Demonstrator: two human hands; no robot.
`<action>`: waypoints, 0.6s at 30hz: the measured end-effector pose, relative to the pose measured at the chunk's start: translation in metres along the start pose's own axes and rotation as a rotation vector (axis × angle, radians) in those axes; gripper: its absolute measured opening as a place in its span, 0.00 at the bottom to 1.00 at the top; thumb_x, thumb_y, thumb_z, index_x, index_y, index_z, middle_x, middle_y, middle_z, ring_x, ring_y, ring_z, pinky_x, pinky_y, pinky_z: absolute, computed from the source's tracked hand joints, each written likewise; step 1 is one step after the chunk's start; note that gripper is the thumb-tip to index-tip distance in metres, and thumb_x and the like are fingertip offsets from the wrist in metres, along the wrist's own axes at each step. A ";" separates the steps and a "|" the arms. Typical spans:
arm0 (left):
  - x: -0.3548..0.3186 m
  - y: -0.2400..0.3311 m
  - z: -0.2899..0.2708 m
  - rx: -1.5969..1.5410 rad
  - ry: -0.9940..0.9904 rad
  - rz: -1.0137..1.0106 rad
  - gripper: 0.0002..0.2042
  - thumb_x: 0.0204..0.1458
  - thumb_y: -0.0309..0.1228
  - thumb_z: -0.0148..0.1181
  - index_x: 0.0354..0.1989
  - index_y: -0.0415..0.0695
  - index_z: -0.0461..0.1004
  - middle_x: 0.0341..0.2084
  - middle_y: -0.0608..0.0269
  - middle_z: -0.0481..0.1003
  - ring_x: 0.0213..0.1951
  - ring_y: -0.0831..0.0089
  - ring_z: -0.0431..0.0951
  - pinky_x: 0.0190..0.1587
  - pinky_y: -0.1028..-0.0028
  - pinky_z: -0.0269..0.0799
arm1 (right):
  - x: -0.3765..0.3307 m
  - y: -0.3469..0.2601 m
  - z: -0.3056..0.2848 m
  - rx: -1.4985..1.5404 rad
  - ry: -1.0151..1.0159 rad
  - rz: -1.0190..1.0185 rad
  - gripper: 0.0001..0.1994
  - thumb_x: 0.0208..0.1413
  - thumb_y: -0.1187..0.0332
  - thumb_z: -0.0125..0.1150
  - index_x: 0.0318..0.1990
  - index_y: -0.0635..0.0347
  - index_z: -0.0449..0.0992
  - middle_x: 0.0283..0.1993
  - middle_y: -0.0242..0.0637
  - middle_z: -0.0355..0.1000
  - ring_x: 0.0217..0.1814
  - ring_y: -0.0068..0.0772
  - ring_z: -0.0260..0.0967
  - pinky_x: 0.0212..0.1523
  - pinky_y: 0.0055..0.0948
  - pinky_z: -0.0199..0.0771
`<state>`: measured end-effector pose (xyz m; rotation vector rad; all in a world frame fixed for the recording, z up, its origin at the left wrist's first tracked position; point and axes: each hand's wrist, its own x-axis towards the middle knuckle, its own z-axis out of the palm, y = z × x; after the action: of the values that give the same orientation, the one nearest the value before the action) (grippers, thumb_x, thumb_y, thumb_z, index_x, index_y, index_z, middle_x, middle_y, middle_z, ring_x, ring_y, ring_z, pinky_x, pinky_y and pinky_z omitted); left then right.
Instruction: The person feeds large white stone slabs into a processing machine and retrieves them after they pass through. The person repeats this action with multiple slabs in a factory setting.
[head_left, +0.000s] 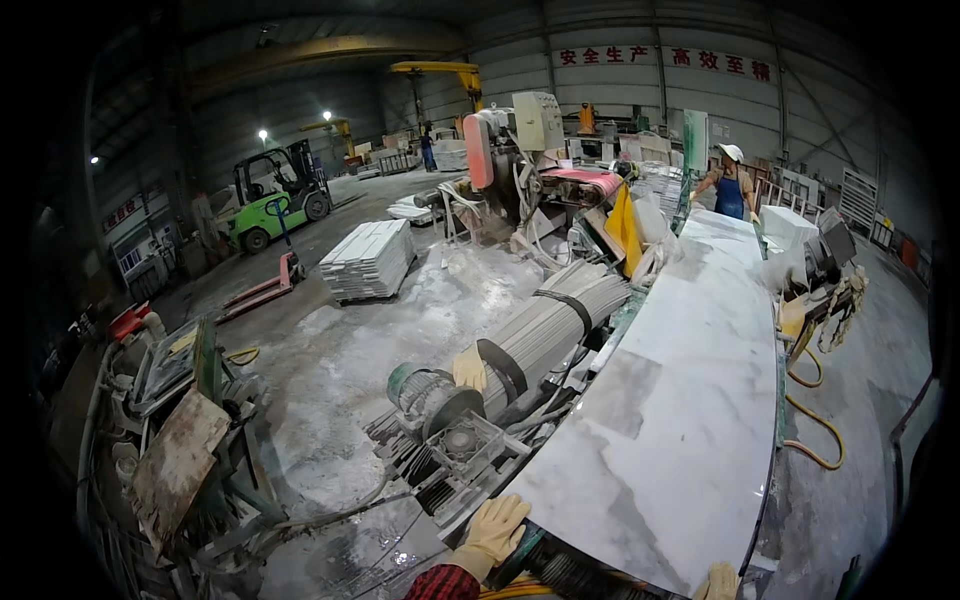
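A long white marble slab (690, 400) with grey veins lies on a machine bed and stretches away from me. My left hand (493, 532), in a cream glove with a red plaid cuff, lies flat on the slab's near left corner with its fingers spread. My right hand (720, 581), also gloved, just shows at the picture's lower edge by the slab's near right corner; its grip is cut off. A person in a white hard hat and blue apron (731, 184) stands at the slab's far end.
Left of the slab lie a ribbed grey cylinder (550, 330) with a motor (425, 392) and a loose glove (468, 368). Yellow hoses (812, 420) curl on the right. A pallet of white slabs (370, 258), a pallet jack (270, 285) and a green forklift (275, 195) stand beyond.
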<state>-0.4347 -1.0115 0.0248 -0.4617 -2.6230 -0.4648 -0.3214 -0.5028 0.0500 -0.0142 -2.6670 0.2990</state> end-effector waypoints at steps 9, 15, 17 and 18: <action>-0.023 0.021 -0.015 -0.025 -0.209 -0.135 0.25 0.64 0.35 0.62 0.69 0.46 0.69 0.66 0.44 0.70 0.64 0.45 0.71 0.69 0.51 0.63 | -0.012 -0.013 -0.006 -0.047 -0.013 0.043 0.19 0.73 0.67 0.54 0.63 0.67 0.80 0.68 0.61 0.76 0.74 0.62 0.70 0.80 0.60 0.61; -0.057 0.031 -0.004 -0.011 -0.061 -0.166 0.26 0.66 0.35 0.61 0.71 0.44 0.68 0.68 0.40 0.69 0.66 0.40 0.70 0.71 0.48 0.64 | -0.026 -0.042 0.021 0.246 0.052 -0.206 0.18 0.67 0.71 0.59 0.60 0.66 0.82 0.63 0.59 0.79 0.70 0.65 0.73 0.78 0.61 0.64; -0.068 0.031 0.005 0.046 -0.030 -0.165 0.27 0.67 0.36 0.61 0.73 0.44 0.67 0.70 0.38 0.68 0.69 0.38 0.69 0.73 0.46 0.62 | -0.010 -0.081 0.014 0.554 -0.123 -0.275 0.17 0.62 0.73 0.61 0.57 0.67 0.83 0.60 0.58 0.80 0.66 0.66 0.75 0.75 0.60 0.67; -0.070 0.032 0.003 0.015 -0.065 -0.182 0.27 0.67 0.36 0.62 0.72 0.44 0.67 0.70 0.38 0.68 0.68 0.38 0.70 0.72 0.47 0.63 | -0.014 -0.101 0.012 0.648 -0.132 -0.281 0.16 0.59 0.75 0.61 0.54 0.66 0.84 0.57 0.57 0.81 0.62 0.66 0.76 0.71 0.59 0.71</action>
<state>-0.3638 -0.9985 -0.0029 -0.2374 -2.7424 -0.4950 -0.3107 -0.6044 0.0547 0.5897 -2.5248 1.0755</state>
